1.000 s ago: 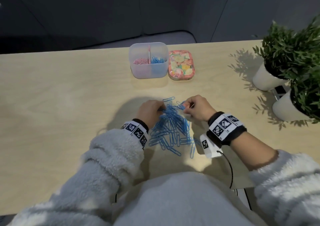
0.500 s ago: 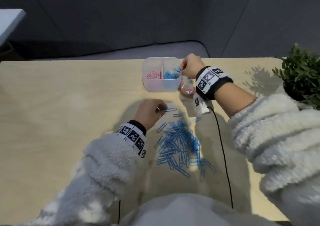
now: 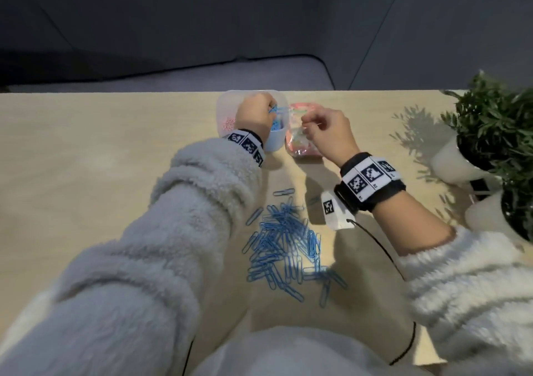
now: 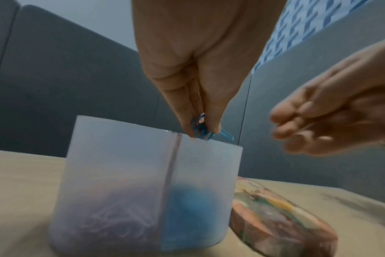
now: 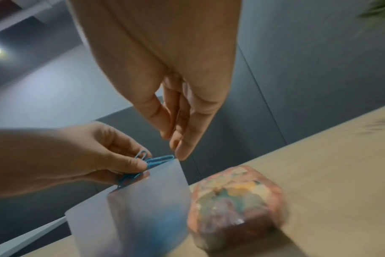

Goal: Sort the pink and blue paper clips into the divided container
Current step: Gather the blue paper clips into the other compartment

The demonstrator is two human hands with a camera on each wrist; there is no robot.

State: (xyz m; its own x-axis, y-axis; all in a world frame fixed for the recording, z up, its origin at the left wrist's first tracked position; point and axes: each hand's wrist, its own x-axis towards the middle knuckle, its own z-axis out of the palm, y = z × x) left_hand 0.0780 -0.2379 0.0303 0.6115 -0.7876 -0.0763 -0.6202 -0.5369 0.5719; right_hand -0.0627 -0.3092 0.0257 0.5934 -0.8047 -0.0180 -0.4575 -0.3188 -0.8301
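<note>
The translucent divided container (image 3: 222, 107) stands at the far middle of the table, with pink clips (image 3: 229, 123) in its left compartment and blue clips (image 3: 277, 126) in its right. My left hand (image 3: 272, 109) hovers over the right compartment's rim and pinches a few blue paper clips (image 4: 201, 129), which also show in the right wrist view (image 5: 159, 159). My right hand (image 3: 305, 123) hangs just right of the container, above a floral tin, its fingers (image 5: 182, 139) nearly straight and holding nothing visible. A pile of blue clips (image 3: 284, 240) lies on the table nearer me.
A pink floral tin (image 3: 300, 147) sits against the container's right side. Two potted plants in white pots (image 3: 452, 162) stand at the table's right edge. A black cable (image 3: 375, 240) trails from my right wristband across the table.
My left hand rose from the pile with blue clips and reached over the container. My right hand drew back from the container's rim to the right, with no clip visible in it.
</note>
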